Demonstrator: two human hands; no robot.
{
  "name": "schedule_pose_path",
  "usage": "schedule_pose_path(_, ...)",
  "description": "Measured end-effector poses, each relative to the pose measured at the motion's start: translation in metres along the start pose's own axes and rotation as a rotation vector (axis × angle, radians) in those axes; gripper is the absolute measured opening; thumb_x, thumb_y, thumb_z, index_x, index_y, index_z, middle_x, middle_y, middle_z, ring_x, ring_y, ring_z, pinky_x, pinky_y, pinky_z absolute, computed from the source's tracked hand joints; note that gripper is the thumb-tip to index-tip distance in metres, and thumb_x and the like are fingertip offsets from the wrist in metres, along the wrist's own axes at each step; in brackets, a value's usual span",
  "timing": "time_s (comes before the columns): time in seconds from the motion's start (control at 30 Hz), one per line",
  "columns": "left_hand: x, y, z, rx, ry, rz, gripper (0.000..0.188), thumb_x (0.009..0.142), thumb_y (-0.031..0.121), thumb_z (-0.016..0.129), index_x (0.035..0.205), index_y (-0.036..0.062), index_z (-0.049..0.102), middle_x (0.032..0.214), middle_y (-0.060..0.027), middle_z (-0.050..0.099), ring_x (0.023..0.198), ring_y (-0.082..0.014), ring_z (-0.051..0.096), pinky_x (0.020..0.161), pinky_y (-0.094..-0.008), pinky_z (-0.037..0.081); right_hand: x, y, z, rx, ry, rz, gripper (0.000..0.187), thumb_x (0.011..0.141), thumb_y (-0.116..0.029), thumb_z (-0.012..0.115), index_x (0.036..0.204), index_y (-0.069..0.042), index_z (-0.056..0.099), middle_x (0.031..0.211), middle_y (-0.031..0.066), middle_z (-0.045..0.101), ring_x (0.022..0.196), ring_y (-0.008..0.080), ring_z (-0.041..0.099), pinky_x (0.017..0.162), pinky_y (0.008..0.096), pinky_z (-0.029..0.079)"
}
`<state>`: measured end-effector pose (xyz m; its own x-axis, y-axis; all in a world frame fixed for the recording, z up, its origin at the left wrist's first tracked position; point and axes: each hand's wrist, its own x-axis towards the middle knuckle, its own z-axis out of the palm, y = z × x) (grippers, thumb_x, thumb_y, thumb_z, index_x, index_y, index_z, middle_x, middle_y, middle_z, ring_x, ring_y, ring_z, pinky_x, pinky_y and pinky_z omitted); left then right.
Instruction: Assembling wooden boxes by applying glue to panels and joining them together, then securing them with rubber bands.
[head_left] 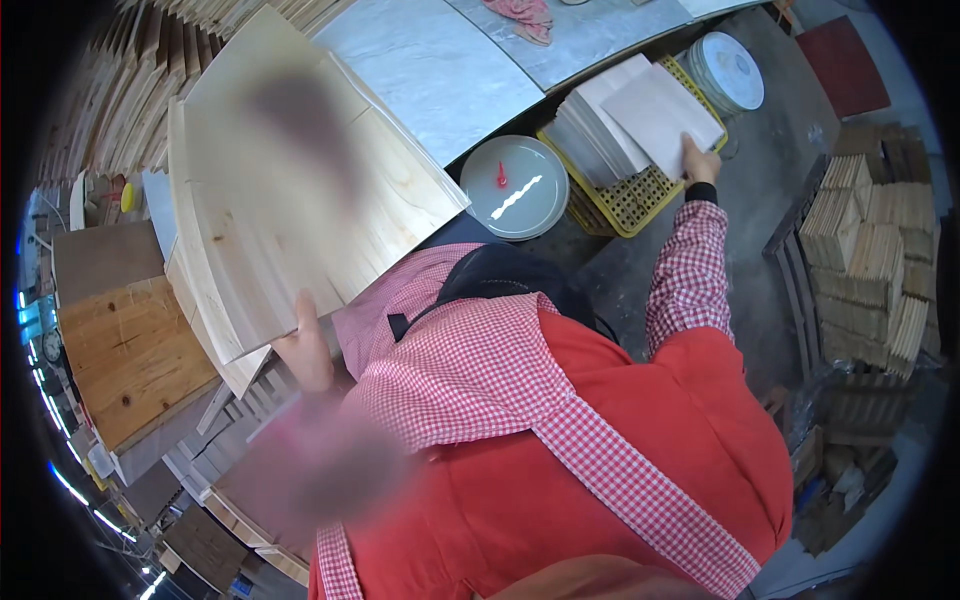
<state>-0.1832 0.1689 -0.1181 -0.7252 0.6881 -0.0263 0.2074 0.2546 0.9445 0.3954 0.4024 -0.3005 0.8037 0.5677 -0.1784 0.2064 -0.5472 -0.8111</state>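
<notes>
My left hand [308, 347] is closed on the near edge of a large pale wooden board [290, 240], its thumb on the upper face. Other boards lie under it, their edges showing at the left. To the right, my right hand [701, 163] grips the near corner of a pale rectangular sheet [655, 112]. That sheet rests slantwise on a stack of similar pale sheets [600, 140] in a yellow plastic crate [627, 222]. What the sheets are made of I cannot tell. A dark smear blurs part of the board.
Beside the crate stand a grey round tub [516, 215] with a red item on top and a white bucket [735, 70]. A grey-topped table [430, 75] lies ahead, bearing a pink cloth [522, 15]. Stacked wood pieces [850, 250] stand right; more boards [125, 90] lean far left.
</notes>
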Motion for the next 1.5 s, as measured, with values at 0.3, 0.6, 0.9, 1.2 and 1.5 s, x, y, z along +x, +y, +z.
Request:
schedule_pose_path(0.3, 0.007, -0.029, -0.008, 0.208, 0.031, 0.23, 0.04, 0.085, 0.006, 0.067, 0.12, -0.0068, 0.053, 0.111, -0.0109, 0.061, 0.098, -0.0181, 0.057, 0.085, -0.0295, 0.047, -0.108, -0.209, -0.082, 0.195, -0.356, -0.911, 0.022, 0.094, -0.012, 0.058, 0.109, 0.004, 0.055, 0.091, 0.0076, 0.064, 0.079, 0.0107, 0.059, 0.069, 0.0235, 0.048)
schedule_pose_path(0.6, -0.002, -0.012, -0.01, 0.005, -0.14, -0.001, 0.032, 0.083, 0.006, 0.067, 0.112, -0.0059, 0.057, 0.104, -0.0102, 0.062, 0.091, -0.0167, 0.059, 0.079, -0.0293, 0.049, -0.358, -0.357, 0.084, -0.042, -0.954, -1.919, 0.019, 0.084, -0.017, 0.061, 0.1, -0.007, 0.06, 0.088, 0.017, 0.063, 0.083, 0.0343, 0.062, 0.071, 0.0418, 0.049)
schedule_pose_path(0.9, 0.0, -0.017, -0.007, 0.057, -0.116, 0.043, 0.035, 0.08, 0.007, 0.067, 0.111, -0.0064, 0.057, 0.1, -0.0144, 0.064, 0.089, -0.0207, 0.062, 0.078, -0.0317, 0.05, -0.409, -0.366, 0.137, -0.173, -1.082, -2.148, 0.015, 0.086, -0.017, 0.057, 0.096, -0.006, 0.056, 0.082, 0.0178, 0.063, 0.078, 0.0374, 0.062, 0.065, 0.0462, 0.047)
schedule_pose_path(1.2, -0.001, -0.011, -0.007, 0.06, -0.127, 0.024, 0.029, 0.08, 0.007, 0.065, 0.105, -0.0052, 0.059, 0.094, -0.0146, 0.065, 0.085, -0.0223, 0.062, 0.076, -0.0333, 0.05, -0.415, -0.368, 0.149, -0.144, -1.22, -2.168, 0.015, 0.086, -0.018, 0.057, 0.095, -0.005, 0.055, 0.08, 0.0186, 0.063, 0.076, 0.0389, 0.062, 0.063, 0.0478, 0.047)
schedule_pose_path(1.5, -0.003, -0.006, -0.008, 0.084, -0.136, -0.015, 0.026, 0.08, 0.006, 0.065, 0.104, -0.0045, 0.06, 0.092, -0.013, 0.064, 0.084, -0.0211, 0.062, 0.075, -0.0329, 0.05, -0.422, -0.371, 0.149, -0.378, -1.038, -2.141, 0.017, 0.08, -0.016, 0.06, 0.093, -0.006, 0.056, 0.073, 0.0184, 0.062, 0.072, 0.0396, 0.062, 0.06, 0.0496, 0.046)
